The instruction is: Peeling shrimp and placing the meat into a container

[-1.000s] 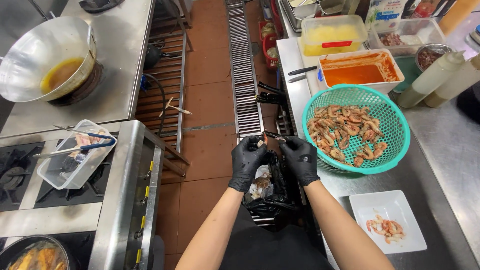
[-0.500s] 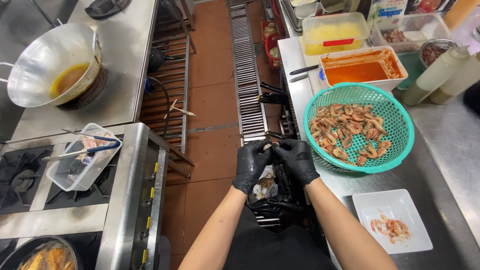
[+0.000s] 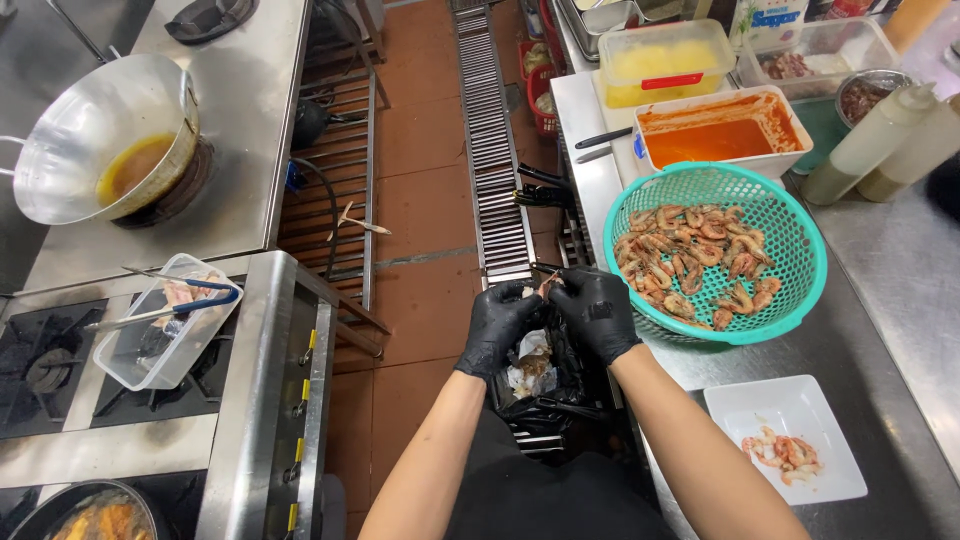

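The left hand (image 3: 497,325) and the right hand (image 3: 597,312), both in black gloves, are held together, fingertips closed on a single small pinkish shrimp (image 3: 546,288) pinched between them. Compared with one second ago, the hands are brought closer together and the shrimp is gripped from both sides, where the fingers were earlier slightly apart; this is judged to mean that the shell is being pulled off.

Directly below the hands, a black plastic waste bag (image 3: 540,385) is hung open, with crumpled pale scraps and shell fragments collected inside. Just to the right of the right hand, a round turquoise plastic mesh basket (image 3: 790,290) is set on the brushed stainless-steel counter (image 3: 900,290) and is filled with a loose heap of glossy, curled, grey-orange shrimp (image 3: 695,260). Nearer the body on the right, a white square ceramic plate (image 3: 800,400) is placed, bearing a few peeled pink pieces. Beyond the basket, a white rectangular tub of orange sauce (image 3: 720,140) is positioned.

Well to the left of the left hand, a clear rectangular plastic container (image 3: 130,350) is rested on a black gas hob, with metal tongs laid across it.
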